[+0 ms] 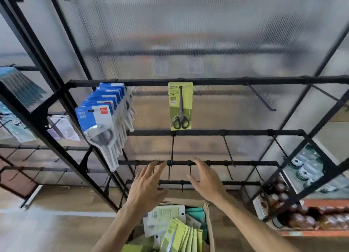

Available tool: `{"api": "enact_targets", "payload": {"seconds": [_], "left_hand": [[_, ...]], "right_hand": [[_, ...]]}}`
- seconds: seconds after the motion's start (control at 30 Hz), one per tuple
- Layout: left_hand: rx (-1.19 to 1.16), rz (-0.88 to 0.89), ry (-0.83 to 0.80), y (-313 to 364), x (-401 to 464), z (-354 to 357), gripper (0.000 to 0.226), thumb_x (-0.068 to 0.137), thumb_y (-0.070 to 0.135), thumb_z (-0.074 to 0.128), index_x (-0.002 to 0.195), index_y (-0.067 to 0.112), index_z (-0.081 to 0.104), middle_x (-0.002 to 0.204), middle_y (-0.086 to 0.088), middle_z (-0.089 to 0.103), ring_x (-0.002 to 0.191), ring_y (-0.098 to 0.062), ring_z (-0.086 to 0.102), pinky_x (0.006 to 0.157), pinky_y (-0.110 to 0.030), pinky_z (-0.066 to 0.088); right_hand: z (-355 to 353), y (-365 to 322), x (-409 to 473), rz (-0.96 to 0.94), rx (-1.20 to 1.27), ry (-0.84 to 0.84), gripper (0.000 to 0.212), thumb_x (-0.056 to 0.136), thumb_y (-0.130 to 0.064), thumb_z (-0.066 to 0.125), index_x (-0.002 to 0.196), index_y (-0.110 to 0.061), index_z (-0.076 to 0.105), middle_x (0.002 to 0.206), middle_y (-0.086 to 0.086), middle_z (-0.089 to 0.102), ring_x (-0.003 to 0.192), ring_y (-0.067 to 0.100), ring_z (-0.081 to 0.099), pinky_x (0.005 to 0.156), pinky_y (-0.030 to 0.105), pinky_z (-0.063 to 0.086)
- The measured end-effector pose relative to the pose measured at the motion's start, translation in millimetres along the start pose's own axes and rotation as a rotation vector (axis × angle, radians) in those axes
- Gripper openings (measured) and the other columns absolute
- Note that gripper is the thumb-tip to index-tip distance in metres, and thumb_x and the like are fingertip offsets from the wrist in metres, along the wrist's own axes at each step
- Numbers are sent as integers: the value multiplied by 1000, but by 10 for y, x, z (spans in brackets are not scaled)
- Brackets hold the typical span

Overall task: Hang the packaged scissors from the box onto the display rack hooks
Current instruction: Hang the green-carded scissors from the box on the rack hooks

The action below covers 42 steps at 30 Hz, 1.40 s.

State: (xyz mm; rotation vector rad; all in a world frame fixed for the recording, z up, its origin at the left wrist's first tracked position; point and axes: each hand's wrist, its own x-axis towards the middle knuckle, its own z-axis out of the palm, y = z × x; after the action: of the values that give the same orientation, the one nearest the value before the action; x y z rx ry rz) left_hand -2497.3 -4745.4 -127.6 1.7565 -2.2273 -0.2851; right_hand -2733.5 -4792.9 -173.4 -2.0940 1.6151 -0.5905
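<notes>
Left hand (pixel 146 185) raised before the rack, fingers spread and loosely extended, holding nothing. Right hand (pixel 206 180) beside it at like height, fingers also spread and relaxed, nothing in its grasp. Both held apart from each other, in front of the lower black crossbars (pixel 245 163) of the display rack (pixel 207 81), fingertips near the bars; whether touching, cannot tell.

Directly below the forearms, an open cardboard box (pixel 208 223) with more packaged scissors (pixel 181 234) standing in rows, green cards at the front, white and teal ones behind.

Above the hands, one green-carded pair of scissors (pixel 181 105) with black handles, hanging from a hook on the top bar, card upright and facing outward. To its left on the same bar, a full row of blue-carded scissors (pixel 105 116) hanging on another hook, tilted outward. To the right, bare hooks (pixel 261 99) jutting from the bars.

Behind the rack, a translucent ribbed panel (pixel 188 34). Far right, shelves with bottles (pixel 306 168), blurred. Far left, further hanging packets (pixel 20 85).
</notes>
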Motion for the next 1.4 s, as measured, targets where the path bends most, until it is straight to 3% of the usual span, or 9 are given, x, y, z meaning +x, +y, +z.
{"api": "enact_targets", "payload": {"seconds": [0.17, 0.3, 0.4, 0.57, 0.67, 0.87, 1.1, 1.3, 1.4], "left_hand": [[-14, -20, -113, -33, -202, 489, 82, 84, 52, 65, 152, 36, 23, 155, 7, 32, 137, -17, 40, 110, -32, 38], [-37, -103, -244, -141, -513, 903, 79, 85, 47, 68, 152, 32, 30, 151, 6, 38, 134, -17, 44, 108, -31, 37], [-79, -177, -391, -257, -773, 1252, 79, 85, 45, 64, 153, 33, 27, 153, 6, 36, 135, -17, 42, 108, -30, 38], [-104, -258, -554, -336, -1046, 1746, 68, 90, 40, 61, 151, 28, 34, 148, 3, 43, 130, -19, 47, 103, -32, 42], [-112, -296, -614, -433, -1125, 2057, 55, 90, 46, 54, 140, 28, 41, 142, -3, 49, 122, -26, 55, 92, -36, 49], [-105, -483, -774, -634, -1256, 2603, 72, 82, 37, 73, 142, 19, 38, 133, -7, 55, 121, -31, 52, 93, -40, 46], [-161, -571, -764, -696, -1357, 3022, 58, 79, 35, 77, 123, 10, 47, 122, -13, 57, 113, -34, 56, 88, -42, 50], [-151, -603, -674, -695, -1462, 3216, 47, 88, 25, 69, 125, 8, 48, 125, -14, 49, 116, -35, 50, 95, -43, 47], [-217, -640, -609, -677, -1531, 3282, 42, 87, 18, 68, 122, 7, 48, 123, -13, 52, 112, -35, 56, 88, -43, 49]], "right_hand": [[227, 300, -412, 33, -76, -128, 69, 98, -47, 54, 156, -27, 22, 162, -8, 26, 144, 10, 36, 113, 27, 35], [473, 523, -792, 164, -57, -220, 69, 96, -48, 57, 154, -34, 20, 164, -10, 20, 133, 17, 50, 98, 34, 54], [695, 644, -1096, 222, -60, -301, 68, 97, -47, 55, 154, -29, 22, 163, -9, 23, 137, 20, 47, 106, 36, 48], [959, 757, -1378, 299, -15, -386, 66, 98, -41, 57, 153, -27, 25, 161, -5, 29, 130, 15, 52, 100, 26, 48], [1091, 790, -1408, 344, -25, -430, 64, 98, -37, 58, 153, -23, 29, 154, -4, 40, 122, 20, 58, 95, 32, 51], [1389, 824, -1505, 343, -9, -531, 59, 98, -32, 59, 149, -16, 35, 154, 0, 42, 136, 19, 46, 107, 30, 40], [1574, 827, -1676, 363, -29, -640, 59, 99, -31, 56, 151, -20, 31, 155, 0, 41, 135, 22, 49, 107, 39, 45], [1624, 866, -1735, 348, -49, -693, 56, 100, -27, 54, 151, -19, 32, 155, -1, 41, 134, 22, 50, 107, 36, 44], [1616, 929, -1715, 334, -57, -725, 56, 100, -27, 53, 152, -21, 31, 156, -2, 40, 136, 21, 48, 108, 37, 43]]}}
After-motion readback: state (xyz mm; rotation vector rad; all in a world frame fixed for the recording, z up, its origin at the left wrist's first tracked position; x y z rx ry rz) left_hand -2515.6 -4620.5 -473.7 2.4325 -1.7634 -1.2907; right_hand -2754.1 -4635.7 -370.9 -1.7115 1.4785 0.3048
